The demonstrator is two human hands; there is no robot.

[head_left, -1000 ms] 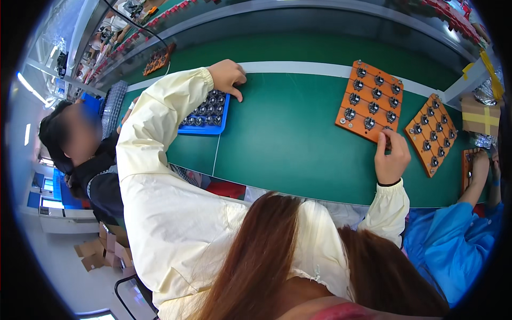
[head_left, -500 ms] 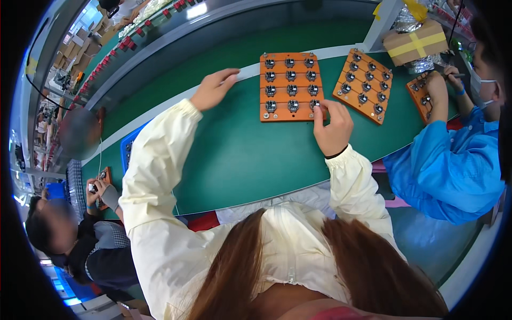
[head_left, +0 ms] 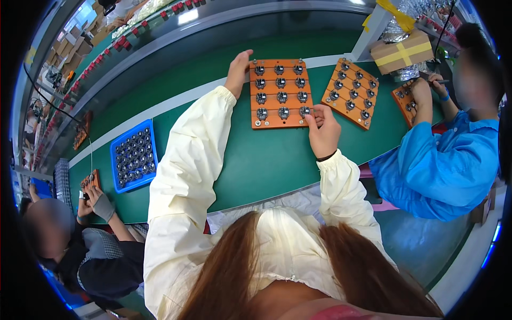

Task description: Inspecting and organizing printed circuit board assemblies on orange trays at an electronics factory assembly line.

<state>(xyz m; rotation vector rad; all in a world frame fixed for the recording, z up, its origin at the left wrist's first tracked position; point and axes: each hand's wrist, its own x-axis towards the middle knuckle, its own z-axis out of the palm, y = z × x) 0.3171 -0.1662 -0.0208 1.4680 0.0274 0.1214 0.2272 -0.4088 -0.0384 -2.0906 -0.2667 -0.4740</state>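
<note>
An orange board lies on the green work surface in front of me, carrying rows of small black round parts with metal pieces. At its far left corner my left hand is against the edge, fingers bent round the corner; some fingertips are hidden. My right hand holds the near right corner, thumb and fingers closed on it beside the last black part. A second orange board with similar parts lies tilted just to the right.
A blue tray of round black parts lies to the left. At right a co-worker in blue sleeves handles another orange board near a taped carton. Another person's gloved hand works at far left. A metal post stands behind.
My left hand has moved right and away from me, onto the board's far left corner. My right hand has stayed by the near right corner. The view has shifted, showing the whole blue tray.
</note>
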